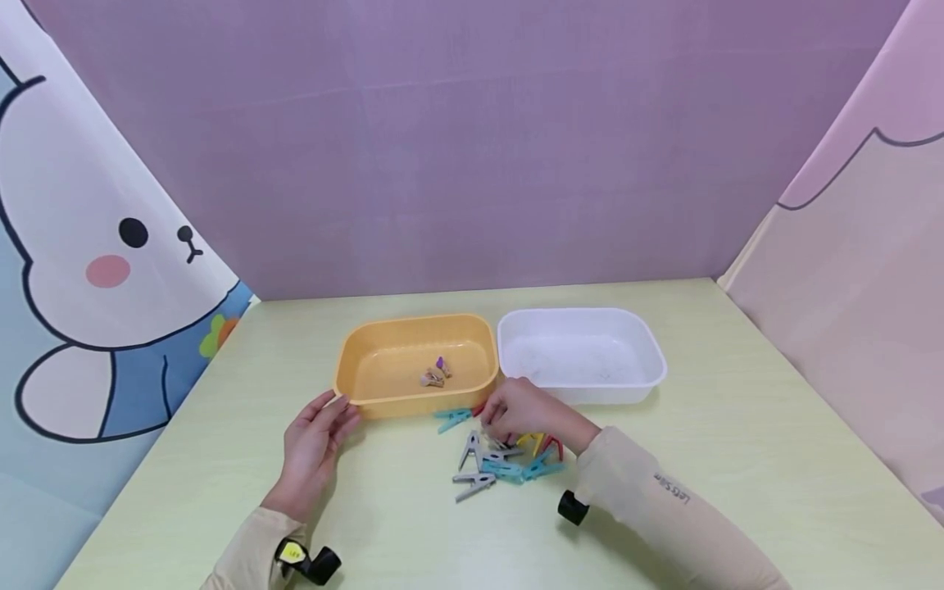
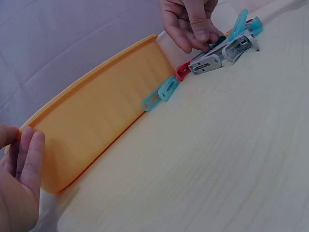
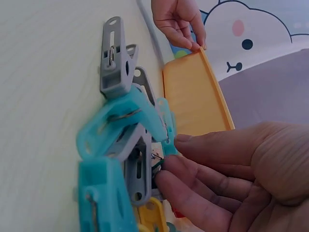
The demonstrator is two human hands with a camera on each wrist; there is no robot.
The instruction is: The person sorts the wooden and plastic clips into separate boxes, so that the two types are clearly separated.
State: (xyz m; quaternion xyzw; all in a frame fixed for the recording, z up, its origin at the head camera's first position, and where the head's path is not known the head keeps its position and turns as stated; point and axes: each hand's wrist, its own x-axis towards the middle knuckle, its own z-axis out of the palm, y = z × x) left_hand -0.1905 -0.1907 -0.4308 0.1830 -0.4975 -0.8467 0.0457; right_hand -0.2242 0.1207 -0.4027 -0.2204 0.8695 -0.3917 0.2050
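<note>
**Pegs beside two tubs: steadying and picking**

Pegs lie in a loose heap [image 1: 501, 463] on the near side of the table [image 1: 737, 459], in front of the gap between the two tubs. Going left to right: the left hand [image 1: 313, 447] rests with straight fingers against the near left corner of the orange tub [image 1: 354, 385], bracing it rather than gripping it. The right hand [image 1: 519, 414] reaches into the heap, fingertips [image 3: 169, 181] closing on something dark among the teal and grey pegs; whether it has a firm hold cannot be told. A clean pick here probably means pinching one peg by its end so its tangled neighbours stay down.

The orange tub holds two or three small pegs [image 1: 435, 373] near its middle. The white tub [image 1: 649, 344], just to its right, looks empty.
</note>
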